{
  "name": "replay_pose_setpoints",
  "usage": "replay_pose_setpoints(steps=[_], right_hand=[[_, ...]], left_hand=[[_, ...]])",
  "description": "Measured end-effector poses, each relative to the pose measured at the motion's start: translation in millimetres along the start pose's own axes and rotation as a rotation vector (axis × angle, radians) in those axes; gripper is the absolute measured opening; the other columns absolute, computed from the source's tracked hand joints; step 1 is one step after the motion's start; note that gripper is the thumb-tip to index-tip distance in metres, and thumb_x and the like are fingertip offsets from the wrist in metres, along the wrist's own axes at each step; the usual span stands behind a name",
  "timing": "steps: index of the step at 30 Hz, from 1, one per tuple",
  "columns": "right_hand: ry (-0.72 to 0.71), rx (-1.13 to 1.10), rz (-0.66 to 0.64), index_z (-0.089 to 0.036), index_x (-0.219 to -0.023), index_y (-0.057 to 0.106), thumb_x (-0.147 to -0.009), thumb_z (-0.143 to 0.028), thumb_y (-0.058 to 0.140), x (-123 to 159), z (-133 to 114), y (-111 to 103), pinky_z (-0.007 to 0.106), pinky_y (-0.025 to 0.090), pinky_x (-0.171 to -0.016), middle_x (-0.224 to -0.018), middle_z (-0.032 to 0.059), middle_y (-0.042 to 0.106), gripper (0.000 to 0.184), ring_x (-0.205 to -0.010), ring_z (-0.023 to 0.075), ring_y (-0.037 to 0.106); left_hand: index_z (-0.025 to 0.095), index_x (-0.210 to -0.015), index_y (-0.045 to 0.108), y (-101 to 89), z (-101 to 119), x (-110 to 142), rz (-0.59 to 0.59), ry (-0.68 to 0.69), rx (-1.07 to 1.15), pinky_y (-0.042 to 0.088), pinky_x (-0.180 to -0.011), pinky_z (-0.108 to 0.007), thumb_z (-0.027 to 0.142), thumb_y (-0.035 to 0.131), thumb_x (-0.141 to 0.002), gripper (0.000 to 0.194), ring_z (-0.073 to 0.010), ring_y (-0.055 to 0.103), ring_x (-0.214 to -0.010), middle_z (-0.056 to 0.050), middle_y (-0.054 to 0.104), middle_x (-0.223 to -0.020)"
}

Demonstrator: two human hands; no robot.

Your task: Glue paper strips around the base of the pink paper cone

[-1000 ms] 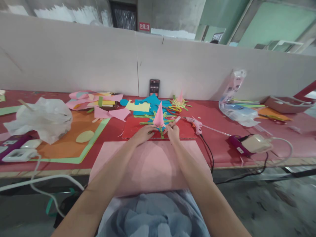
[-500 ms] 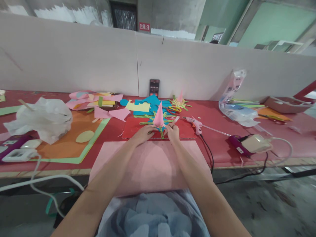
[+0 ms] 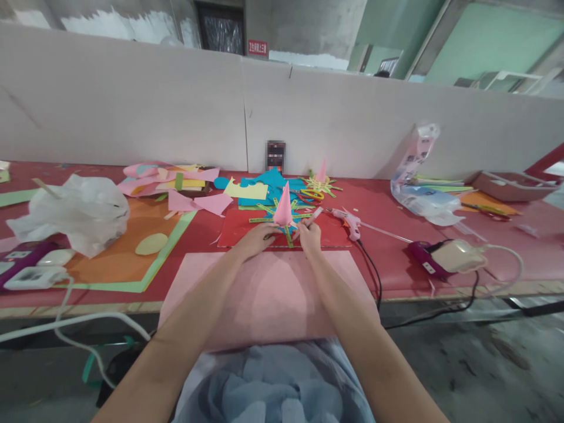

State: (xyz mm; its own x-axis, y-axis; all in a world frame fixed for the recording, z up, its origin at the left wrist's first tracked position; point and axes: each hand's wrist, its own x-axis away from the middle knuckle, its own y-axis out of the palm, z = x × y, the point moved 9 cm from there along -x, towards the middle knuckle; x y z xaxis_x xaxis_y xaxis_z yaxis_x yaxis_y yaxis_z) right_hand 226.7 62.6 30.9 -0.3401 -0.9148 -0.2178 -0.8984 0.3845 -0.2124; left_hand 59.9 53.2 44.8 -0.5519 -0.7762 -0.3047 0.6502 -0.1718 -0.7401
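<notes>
A pink paper cone (image 3: pixel 284 208) stands upright on a blue paper base (image 3: pixel 282 230), with yellow-green patterned strips (image 3: pixel 261 220) radiating from it. It sits on a red board (image 3: pixel 337 232). My left hand (image 3: pixel 258 239) is at the base's left front edge, its fingers closed on it. On the right, my right hand (image 3: pixel 309 236) is closed around a pale pink paper strip (image 3: pixel 316 215), which sticks out above the fingers. Its fingertips are close to the blue base; whether they touch it I cannot tell.
A pink glue gun (image 3: pixel 348 223) lies to the right, its cord hanging over the edge. Scissors (image 3: pixel 312 194) and a similar cone piece (image 3: pixel 321 176) are behind. Paper scraps (image 3: pixel 171 179) and a plastic bag (image 3: pixel 77 211) lie left; a purple power strip (image 3: pixel 429 261) sits right.
My right hand and the pale pink strip have shifted very slightly. My left hand and the cone piece stay in place.
</notes>
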Motion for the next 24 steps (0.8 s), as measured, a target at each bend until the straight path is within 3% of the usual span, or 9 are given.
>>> replay_pose_setpoints(steps=[16,24], right_hand=[[0.033,-0.073,0.009,-0.021,-0.052,0.045,-0.065,-0.033,0.049,-1.0,4.0,1.6,0.024,0.045,-0.058,-0.041,-0.0027,0.049,0.019,-0.049,0.0154,0.054],[0.005,-0.046,-0.042,-0.021,-0.049,0.040,-0.067,-0.034,0.050,0.8,0.4,4.9,0.023,0.040,-0.055,-0.039,-0.0038,0.048,0.024,-0.048,0.0133,0.049]], left_hand=[[0.023,-0.113,0.064,-0.6,-0.1,1.0,-0.004,-0.027,-0.010,0.036,-0.109,-0.034,0.016,0.047,-0.083,0.035,-0.0177,0.047,-0.125,-0.003,0.056,-0.130],[0.023,-0.113,0.065,0.3,-2.0,0.8,0.000,-0.021,-0.002,0.036,-0.109,-0.034,0.017,0.047,-0.083,0.035,-0.0182,0.048,-0.125,-0.003,0.056,-0.131]])
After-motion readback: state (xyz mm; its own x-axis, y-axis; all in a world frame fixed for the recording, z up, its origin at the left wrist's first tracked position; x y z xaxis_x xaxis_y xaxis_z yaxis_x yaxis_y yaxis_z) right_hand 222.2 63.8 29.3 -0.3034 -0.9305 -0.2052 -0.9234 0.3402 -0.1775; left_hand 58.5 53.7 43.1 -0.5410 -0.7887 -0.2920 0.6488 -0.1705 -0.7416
